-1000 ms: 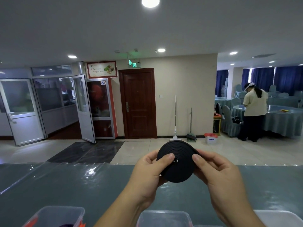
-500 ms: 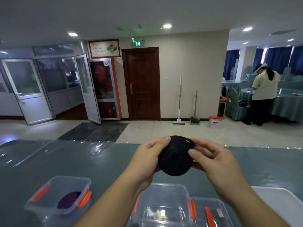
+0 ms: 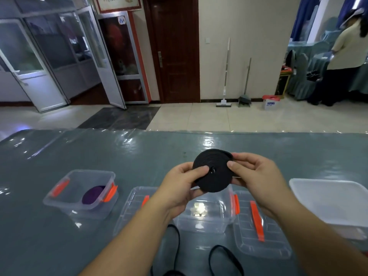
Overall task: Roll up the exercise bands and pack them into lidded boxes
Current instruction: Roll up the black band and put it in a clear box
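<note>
Black rubber band point(image 3: 212, 170), wound into a flat coil, is held up over the open clear box point(image 3: 207, 213) that sits on the surface point(image 3: 139, 156) directly below it. The rolling looks finished, so the step in hand is packing: the next move calls for lowering the coil into that box without letting the outer turn spring loose, then fitting a lid point(image 3: 258, 226), which lies just right of the box. The left hand point(image 3: 179, 188) pinches the coil, thumb on its face and fingers curled behind. The right hand point(image 3: 256, 176) grips the opposite edge, thumb pressed on the face. Left of the box, another open box point(image 3: 83, 194) already holds a purple roll point(image 3: 93, 194).
</note>
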`<state>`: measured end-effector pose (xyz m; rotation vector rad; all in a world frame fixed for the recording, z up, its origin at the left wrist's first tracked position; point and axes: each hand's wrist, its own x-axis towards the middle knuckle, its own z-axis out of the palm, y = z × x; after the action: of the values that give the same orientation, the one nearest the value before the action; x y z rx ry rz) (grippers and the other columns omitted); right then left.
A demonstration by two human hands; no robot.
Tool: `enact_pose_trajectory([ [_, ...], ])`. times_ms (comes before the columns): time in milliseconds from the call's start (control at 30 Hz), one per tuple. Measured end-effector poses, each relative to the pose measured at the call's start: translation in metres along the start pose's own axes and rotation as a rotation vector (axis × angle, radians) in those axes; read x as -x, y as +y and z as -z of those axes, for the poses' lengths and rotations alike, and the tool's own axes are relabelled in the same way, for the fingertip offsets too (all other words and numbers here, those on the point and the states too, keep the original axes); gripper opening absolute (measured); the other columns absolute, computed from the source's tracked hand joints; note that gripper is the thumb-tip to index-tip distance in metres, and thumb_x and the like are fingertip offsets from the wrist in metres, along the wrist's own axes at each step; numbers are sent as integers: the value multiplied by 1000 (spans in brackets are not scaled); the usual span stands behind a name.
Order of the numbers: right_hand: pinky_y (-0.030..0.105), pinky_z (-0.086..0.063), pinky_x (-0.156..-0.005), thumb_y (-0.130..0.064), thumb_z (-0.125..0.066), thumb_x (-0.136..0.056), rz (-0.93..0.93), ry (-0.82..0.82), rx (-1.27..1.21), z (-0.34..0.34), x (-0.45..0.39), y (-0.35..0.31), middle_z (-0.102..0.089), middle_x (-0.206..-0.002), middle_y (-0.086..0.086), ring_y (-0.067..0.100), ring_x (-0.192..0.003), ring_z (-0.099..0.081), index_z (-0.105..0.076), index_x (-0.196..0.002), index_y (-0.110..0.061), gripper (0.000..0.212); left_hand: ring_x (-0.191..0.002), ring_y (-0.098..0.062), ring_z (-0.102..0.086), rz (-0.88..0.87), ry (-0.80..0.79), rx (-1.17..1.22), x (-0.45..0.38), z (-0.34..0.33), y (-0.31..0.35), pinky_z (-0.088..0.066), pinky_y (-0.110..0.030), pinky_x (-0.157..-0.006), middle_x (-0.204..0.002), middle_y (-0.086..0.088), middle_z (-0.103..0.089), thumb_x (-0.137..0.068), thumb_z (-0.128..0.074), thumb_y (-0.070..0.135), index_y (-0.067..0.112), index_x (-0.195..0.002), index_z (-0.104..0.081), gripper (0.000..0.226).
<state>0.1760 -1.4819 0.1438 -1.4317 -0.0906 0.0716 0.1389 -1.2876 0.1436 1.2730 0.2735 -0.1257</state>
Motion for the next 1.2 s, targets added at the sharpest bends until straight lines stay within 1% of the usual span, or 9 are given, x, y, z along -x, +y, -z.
enact_pose_trajectory([
  [167, 33, -64, -80, -1, -69, -96, -97, 2, 13, -13, -17, 38, -80, -111, 4, 21, -101, -78, -75, -121, -14, 29, -109, -29, -75, 80, 13, 31, -36, 24, -22, -62, -45, -95, -115, -16, -78, -96, -71, 13, 1, -121, -70, 28],
  [400, 47, -63, -86, -2, -63, -100, -315, 109, 51, -33, -48, 110, -81, -104, 8, 30, -97, -79, -77, -116, -15, 25, -102, -27, -77, 284, 10, -18, -100, 65, -65, -64, -39, -83, -106, -12, -80, -97, -72, 14, 8, -116, -73, 20],
  [567, 39, -65, -72, 2, -62, -100, -460, 224, 125, -38, -67, 169, -81, -94, 8, 27, -85, -79, -76, -109, -13, 22, -102, -32, -75, 444, 101, -52, -141, 82, -115, -63, -37, -70, -116, -17, -74, -93, -75, 12, 11, -124, -60, 34],
  [733, 35, -62, -65, 4, -57, -101, -583, 228, 201, -36, -89, 220, -79, -95, 11, 31, -84, -76, -75, -104, -15, 26, -104, -27, -70, 498, 99, -262, -170, 88, -154, -65, -39, -78, -119, -13, -67, -95, -71, 15, 18, -114, -56, 25],
  [833, 34, -61, -63, 2, -59, -100, -651, 217, 265, -34, -110, 254, -80, -94, 10, 30, -87, -77, -77, -107, -13, 25, -90, -14, -67, 475, 113, -463, -190, 90, -169, -56, -28, -72, -100, -2, -69, -95, -69, 14, 25, -95, -59, 15],
  [900, 40, -65, -67, 1, -60, -98, -684, 198, 307, -31, -122, 275, -80, -94, 10, 31, -89, -77, -79, -106, -13, 24, -85, -11, -66, 487, 143, -518, -205, 92, -181, -51, -25, -69, -90, 4, -68, -95, -68, 12, 26, -91, -62, 15],
  [967, 49, -66, -72, 2, -61, -97, -723, 197, 360, -28, -132, 296, -80, -92, 11, 33, -89, -76, -79, -100, -14, 25, -89, -15, -69, 526, 161, -557, -218, 95, -195, -54, -26, -73, -95, 2, -72, -93, -70, 15, 20, -100, -67, 8],
  [1100, 52, -65, -78, -3, -65, -88, -779, 167, 463, -25, -149, 332, -80, -92, 7, 31, -88, -76, -81, -97, -18, 24, -88, -22, -72, 603, 178, -664, -241, 102, -223, -54, -26, -59, -101, -8, -75, -83, -76, 24, 10, -110, -73, 30],
  [1200, 49, -64, -85, -6, -67, -78, -787, 143, 554, -23, -156, 357, -81, -92, 3, 28, -91, -77, -82, -102, -21, 32, -90, -27, -74, 632, 156, -767, -253, 112, -253, -58, -32, -68, -99, -10, -77, -70, -73, 35, 10, -110, -74, 47],
])
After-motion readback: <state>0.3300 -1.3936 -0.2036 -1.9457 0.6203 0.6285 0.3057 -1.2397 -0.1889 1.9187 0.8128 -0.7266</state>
